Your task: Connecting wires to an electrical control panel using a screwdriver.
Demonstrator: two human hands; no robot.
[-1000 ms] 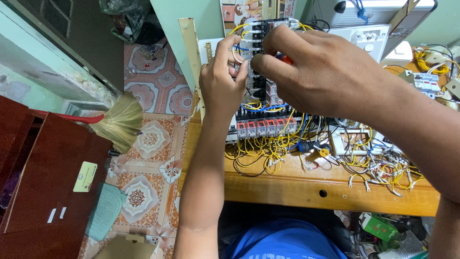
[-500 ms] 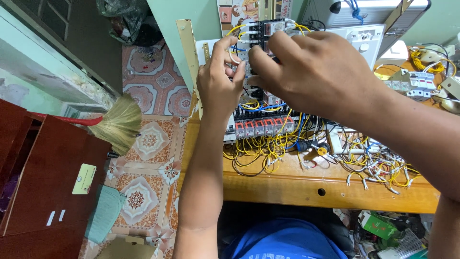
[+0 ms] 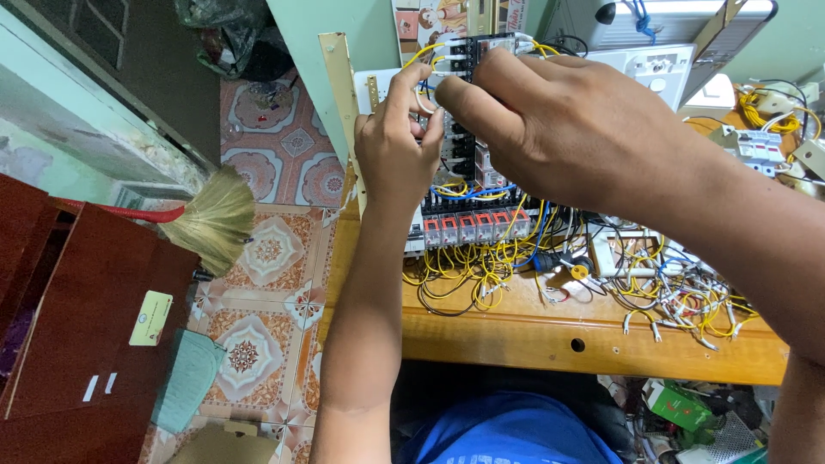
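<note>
Left hand (image 3: 397,146) and right hand (image 3: 559,129) pinch at a wired control panel (image 3: 468,219) standing on the wooden bench (image 3: 533,331).

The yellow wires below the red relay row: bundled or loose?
Loose. The yellow wires spill in untied loops over the wooden bench beneath the relay row.

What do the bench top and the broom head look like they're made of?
Bench top: looks like wood with a glossy orange-brown varnish; grain lines and a drilled hole show. Broom head: probably dried grass or straw, matte tan, with fine splayed fibres.
</note>
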